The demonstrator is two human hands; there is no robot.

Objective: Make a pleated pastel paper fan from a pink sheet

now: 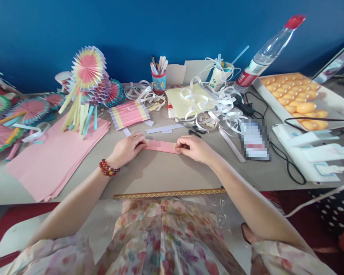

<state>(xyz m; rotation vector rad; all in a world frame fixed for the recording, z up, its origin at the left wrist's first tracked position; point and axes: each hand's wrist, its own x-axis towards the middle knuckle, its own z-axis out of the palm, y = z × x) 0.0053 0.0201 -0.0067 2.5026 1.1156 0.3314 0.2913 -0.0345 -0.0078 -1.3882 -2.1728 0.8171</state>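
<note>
Between my two hands a narrow pink paper strip [163, 146] with pale yellow ends lies low over the grey table. My left hand [131, 145] pinches its left end, thumb and fingers together. At the other end, my right hand [193, 148] grips the strip the same way, fingers curled. Just behind the strip lies a pleated pink paper [130, 114] with yellow and lilac edges. Pale lilac paper strips [164, 128] and black-handled scissors [197, 132], partly covered, are close to my hands.
Pink sheets [57, 156] are stacked at left beside folded paper rosettes [88, 68]. Curled white ribbons [200, 103], a pen cup [159, 80] and a tilted water bottle [269, 55] stand at the back. Right are a power strip [298, 152] and a tray [342, 109] of orange oval pieces.
</note>
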